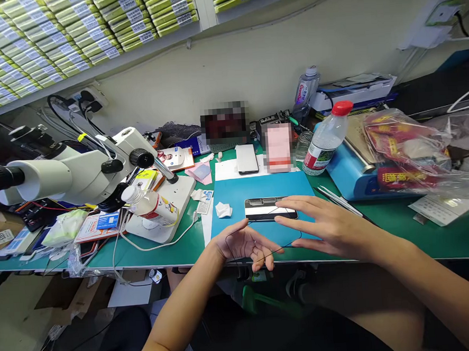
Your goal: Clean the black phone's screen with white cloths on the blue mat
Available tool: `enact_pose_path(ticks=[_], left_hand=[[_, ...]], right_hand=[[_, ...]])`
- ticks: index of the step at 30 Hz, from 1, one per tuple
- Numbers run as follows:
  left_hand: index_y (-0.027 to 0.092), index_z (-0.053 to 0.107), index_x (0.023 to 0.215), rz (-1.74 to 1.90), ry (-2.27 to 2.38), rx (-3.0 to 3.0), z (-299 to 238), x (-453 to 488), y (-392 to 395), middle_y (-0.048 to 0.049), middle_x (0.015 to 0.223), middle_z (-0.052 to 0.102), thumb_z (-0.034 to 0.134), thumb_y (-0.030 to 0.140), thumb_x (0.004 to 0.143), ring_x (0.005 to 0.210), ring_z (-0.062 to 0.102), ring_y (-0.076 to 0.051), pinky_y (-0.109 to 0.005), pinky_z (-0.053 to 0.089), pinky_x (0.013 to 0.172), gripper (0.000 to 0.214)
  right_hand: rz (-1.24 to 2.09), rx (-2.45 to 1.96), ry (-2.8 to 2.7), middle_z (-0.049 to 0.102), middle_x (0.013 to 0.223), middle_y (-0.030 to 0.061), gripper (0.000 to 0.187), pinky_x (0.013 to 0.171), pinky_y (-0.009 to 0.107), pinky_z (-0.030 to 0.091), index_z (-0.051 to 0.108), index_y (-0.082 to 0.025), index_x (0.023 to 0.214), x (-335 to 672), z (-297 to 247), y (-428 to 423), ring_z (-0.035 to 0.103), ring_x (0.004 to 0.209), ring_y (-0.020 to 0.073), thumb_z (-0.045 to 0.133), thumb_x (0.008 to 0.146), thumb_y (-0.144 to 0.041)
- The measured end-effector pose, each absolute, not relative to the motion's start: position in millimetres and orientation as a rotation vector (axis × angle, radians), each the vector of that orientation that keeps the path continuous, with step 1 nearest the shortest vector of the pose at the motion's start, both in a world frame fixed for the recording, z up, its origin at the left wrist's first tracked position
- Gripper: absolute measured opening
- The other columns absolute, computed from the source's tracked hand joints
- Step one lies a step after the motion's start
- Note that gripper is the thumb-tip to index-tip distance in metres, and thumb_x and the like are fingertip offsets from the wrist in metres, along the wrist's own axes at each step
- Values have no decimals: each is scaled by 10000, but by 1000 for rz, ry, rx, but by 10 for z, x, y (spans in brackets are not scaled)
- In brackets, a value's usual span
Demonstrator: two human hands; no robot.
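My left hand (249,243) is palm up above the table's front edge, thumb stretched out and several fingers curled. A thin black loop (290,244), like a fine frame strip, runs across its fingers toward my right hand (319,224). My right hand is palm down, fingers spread and apart, beside the loop; its fingertips partly cover a phone (260,211) with a bright, mirror-like band. That phone lies crosswise on a blue mat (235,191). A crumpled white tissue (223,210) sits left of it. Exact contact between fingers and loop is hard to make out.
A white microscope (71,175) and a drink bottle (155,206) stand left. Behind the mat lies a grey phone (247,159). To the right are a red-capped bottle (327,138), slim tools (339,201), a blue device (349,174) and a plastic bag (423,143). Boxes (129,17) fill a shelf above.
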State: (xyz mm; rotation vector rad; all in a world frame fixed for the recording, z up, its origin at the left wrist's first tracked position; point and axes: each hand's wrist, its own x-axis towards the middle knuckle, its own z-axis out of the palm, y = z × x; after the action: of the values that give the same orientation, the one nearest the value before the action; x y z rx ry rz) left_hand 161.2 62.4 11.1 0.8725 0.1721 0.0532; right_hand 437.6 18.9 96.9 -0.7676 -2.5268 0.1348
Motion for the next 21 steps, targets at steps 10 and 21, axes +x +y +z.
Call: enact_pose_path(ticks=[10, 21], left_hand=[[156, 485, 1511, 7, 267, 950, 329, 1531, 611, -241, 1254, 689, 457, 808, 802, 692, 698, -228, -406, 552, 721, 964], [281, 600, 1422, 368, 867, 2127, 762, 1604, 634, -99, 1481, 578, 648, 447, 938, 1299, 591, -304, -437, 467, 1093, 514]], right_hand=[[120, -807, -2441, 575, 1505, 51, 694, 1056, 509, 547, 440, -413, 1525, 4462, 846, 37, 593, 1319, 310, 722, 901, -301], [240, -1277, -2289, 505, 1549, 140, 852, 1084, 545, 499, 273, -296, 1613, 4683, 500, 149, 513, 1387, 367, 644, 897, -571]])
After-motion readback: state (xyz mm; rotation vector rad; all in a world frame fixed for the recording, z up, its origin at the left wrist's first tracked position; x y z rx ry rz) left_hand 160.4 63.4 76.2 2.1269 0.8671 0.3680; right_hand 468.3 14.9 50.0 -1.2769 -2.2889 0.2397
